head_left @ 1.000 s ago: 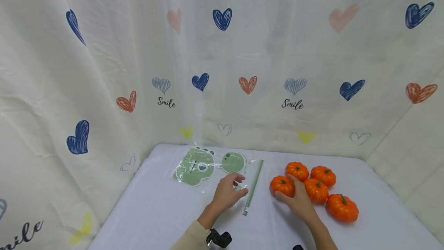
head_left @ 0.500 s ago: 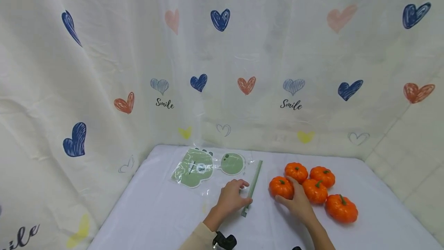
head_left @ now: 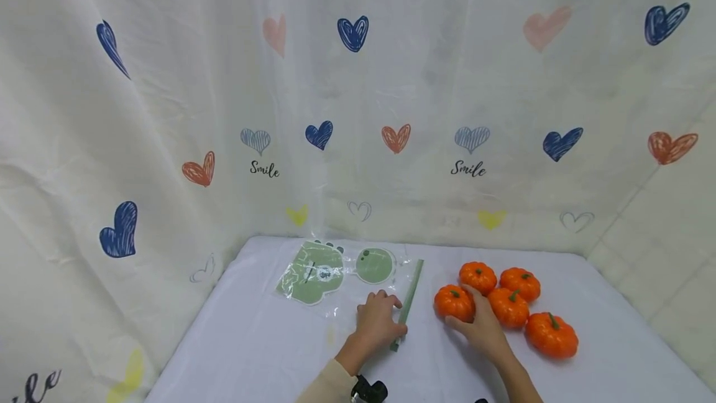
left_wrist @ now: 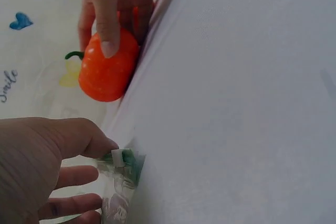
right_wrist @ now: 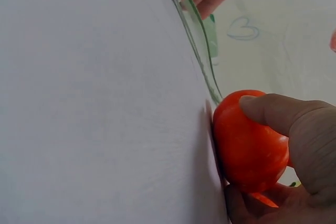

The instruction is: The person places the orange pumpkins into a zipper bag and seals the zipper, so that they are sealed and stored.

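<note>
My right hand [head_left: 485,331] grips a small orange pumpkin [head_left: 454,302] with a green stem, resting on the table. The right wrist view has its thumb on the pumpkin's side [right_wrist: 249,140] and fingers curled beneath and behind. Left of it lies a clear plastic zip bag [head_left: 310,273] with a green cartoon print and a green closure strip [head_left: 413,288]. My left hand [head_left: 377,322] reaches over the bag's strip edge, thumb tip right at the strip near its white slider [left_wrist: 117,158]. Its fingers are spread apart from the thumb. In the right wrist view, the two green edges stand slightly apart.
Several more orange pumpkins [head_left: 551,336] stand in a cluster right of and behind the right hand. A white cloth [head_left: 252,341] covers the table. Behind it hangs a pale curtain [head_left: 419,79] printed with hearts. A black wrist camera [head_left: 370,389] is strapped below the left hand.
My left hand has moved right and a little toward me, from over the bag to its green strip. The right hand stays at the same pumpkin. The head view has shifted slightly.
</note>
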{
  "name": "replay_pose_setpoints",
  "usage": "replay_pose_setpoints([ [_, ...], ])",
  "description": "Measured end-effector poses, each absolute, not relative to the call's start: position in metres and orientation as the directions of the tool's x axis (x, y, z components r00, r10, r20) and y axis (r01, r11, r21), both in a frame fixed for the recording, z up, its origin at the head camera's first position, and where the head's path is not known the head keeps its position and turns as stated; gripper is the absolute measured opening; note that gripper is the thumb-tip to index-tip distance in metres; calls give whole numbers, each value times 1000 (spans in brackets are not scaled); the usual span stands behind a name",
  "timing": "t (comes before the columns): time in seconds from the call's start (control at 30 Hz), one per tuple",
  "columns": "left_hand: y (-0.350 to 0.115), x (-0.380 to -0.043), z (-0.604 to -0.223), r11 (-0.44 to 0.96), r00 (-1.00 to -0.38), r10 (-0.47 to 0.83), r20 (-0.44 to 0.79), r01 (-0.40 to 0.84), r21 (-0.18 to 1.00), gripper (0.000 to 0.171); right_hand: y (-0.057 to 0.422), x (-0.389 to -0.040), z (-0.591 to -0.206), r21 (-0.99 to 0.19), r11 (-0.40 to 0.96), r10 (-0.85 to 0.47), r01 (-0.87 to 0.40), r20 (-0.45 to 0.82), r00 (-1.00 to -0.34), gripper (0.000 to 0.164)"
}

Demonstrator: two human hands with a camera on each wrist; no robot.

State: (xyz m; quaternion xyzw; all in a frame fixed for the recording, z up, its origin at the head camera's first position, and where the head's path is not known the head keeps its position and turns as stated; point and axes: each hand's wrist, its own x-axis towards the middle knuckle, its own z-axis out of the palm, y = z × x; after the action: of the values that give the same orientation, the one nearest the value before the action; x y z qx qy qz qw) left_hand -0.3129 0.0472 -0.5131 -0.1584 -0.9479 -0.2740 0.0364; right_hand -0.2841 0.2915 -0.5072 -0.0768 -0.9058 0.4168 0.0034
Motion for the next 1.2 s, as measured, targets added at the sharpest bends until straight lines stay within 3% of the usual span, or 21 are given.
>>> replay_pose_setpoints([
  [0.57, 23, -314, -519, 802, -918, 330, 220, 396, 446, 21, 283, -300, -489, -775, 629, 83, 63, -14, -996, 97],
  [0.83, 23, -311, -515, 788, -899, 350, 263, 434, 436, 13, 287, -306, -480, -799, 593, 110, 104, -48, -993, 102],
  [1.2, 22, -312, -513, 788, -900, 341, 273, 432, 438, 20, 283, -301, -475, -815, 568, 110, 114, -63, -992, 99],
])
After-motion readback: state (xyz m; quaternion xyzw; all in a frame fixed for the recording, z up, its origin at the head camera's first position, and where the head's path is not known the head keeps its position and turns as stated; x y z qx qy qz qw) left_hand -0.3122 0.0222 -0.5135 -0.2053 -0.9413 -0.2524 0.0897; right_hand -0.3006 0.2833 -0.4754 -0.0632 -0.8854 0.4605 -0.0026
